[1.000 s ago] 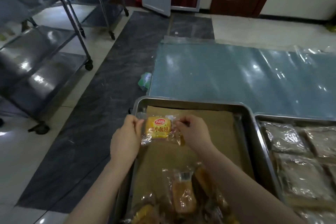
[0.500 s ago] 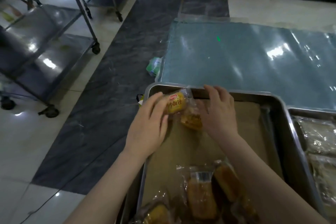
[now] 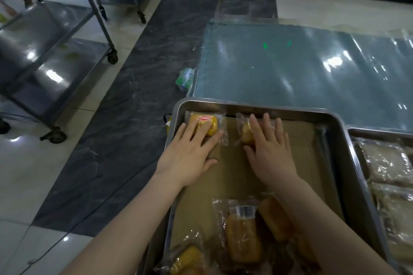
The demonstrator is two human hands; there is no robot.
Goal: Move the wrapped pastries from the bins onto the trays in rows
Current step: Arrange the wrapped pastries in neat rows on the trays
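The steel tray (image 3: pixel 257 106) occupied the centre of the frame, lined with brown paper (image 3: pixel 234 176). Two wrapped pastries lay side by side along its upper edge. The first pastry (image 3: pixel 206 124), upper left of the tray, was a golden bun in clear film with a yellow and red label. The left hand (image 3: pixel 190 155) rested on it with fingers straight. The second pastry (image 3: pixel 245 135), a similar bun in clear film, lay under the extended fingers of the right hand (image 3: pixel 271 156). A loose pile of pastries (image 3: pixel 243 243) sat at the lower edge. A second tray (image 3: pixel 380 131) at the right held pale packets (image 3: pixel 384 162).
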